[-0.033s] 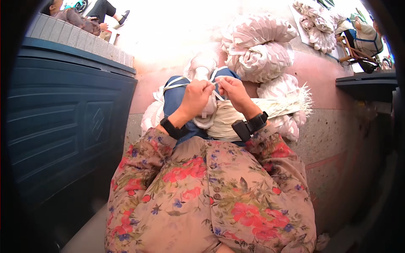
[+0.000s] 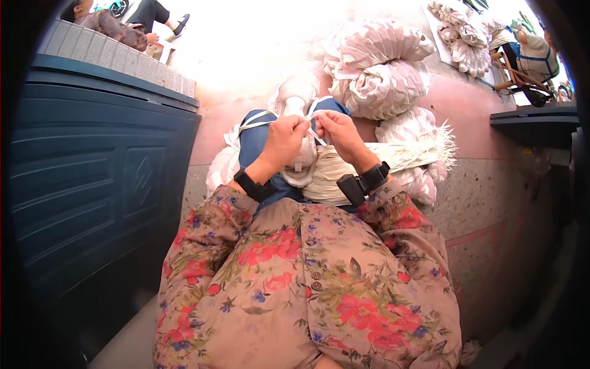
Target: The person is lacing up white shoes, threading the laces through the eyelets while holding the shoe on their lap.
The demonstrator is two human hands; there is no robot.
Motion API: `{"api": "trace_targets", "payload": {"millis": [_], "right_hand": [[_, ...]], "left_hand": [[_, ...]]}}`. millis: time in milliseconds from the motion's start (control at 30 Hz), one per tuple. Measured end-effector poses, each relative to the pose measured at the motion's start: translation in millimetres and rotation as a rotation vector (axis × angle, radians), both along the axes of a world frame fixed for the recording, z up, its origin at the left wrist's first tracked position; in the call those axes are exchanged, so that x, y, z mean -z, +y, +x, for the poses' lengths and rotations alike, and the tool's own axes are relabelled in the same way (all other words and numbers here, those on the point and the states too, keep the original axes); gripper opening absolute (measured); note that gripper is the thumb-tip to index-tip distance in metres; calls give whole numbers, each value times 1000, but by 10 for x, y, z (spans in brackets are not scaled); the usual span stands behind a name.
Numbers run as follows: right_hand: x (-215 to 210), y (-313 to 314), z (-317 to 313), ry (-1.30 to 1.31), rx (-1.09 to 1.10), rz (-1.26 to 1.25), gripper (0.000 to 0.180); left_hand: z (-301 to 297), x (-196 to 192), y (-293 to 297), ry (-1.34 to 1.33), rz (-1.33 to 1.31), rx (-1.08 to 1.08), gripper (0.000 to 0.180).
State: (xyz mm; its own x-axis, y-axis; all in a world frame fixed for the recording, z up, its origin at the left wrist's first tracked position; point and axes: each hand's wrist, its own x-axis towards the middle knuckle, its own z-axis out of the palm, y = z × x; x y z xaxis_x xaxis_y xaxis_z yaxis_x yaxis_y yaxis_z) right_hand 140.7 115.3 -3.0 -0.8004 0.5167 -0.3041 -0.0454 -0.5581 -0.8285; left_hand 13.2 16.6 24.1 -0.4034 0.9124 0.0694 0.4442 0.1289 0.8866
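Over my lap, my left hand and my right hand are close together, fingers pinched on a thin white strip. Its ends loop over my blue trousers; one length lies across my left knee. Between my knees stands a pleated bundle of whitish cloth, partly hidden behind my hands. Under my right forearm, a sheaf of long cream strips lies across my lap, its frayed ends spreading to the right.
Big coiled bundles of pleated whitish cloth lie ahead on the pink floor, with more cloth bundles at the far right. A dark blue panelled door stands at my left. A seated person is at the upper left.
My hands have shifted very slightly at the strip. Everything else looks the same.
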Motion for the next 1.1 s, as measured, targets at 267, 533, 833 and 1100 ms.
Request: {"api": "trace_targets", "payload": {"millis": [267,533,833,1100], "right_hand": [[2,-209,-190,-42,124,198,26],[43,-228,-219,-18,173,332,22],[-1296,229,-183,258,121,584,21],[-3200,380,125,396,210,1120,31]], "left_hand": [[10,-44,-64,-48,-142,-142,21],[-228,96,-54,163,-206,52,23],[-906,414,297,550,-554,498,17],[-816,279,282,14,-362,279,21]]}}
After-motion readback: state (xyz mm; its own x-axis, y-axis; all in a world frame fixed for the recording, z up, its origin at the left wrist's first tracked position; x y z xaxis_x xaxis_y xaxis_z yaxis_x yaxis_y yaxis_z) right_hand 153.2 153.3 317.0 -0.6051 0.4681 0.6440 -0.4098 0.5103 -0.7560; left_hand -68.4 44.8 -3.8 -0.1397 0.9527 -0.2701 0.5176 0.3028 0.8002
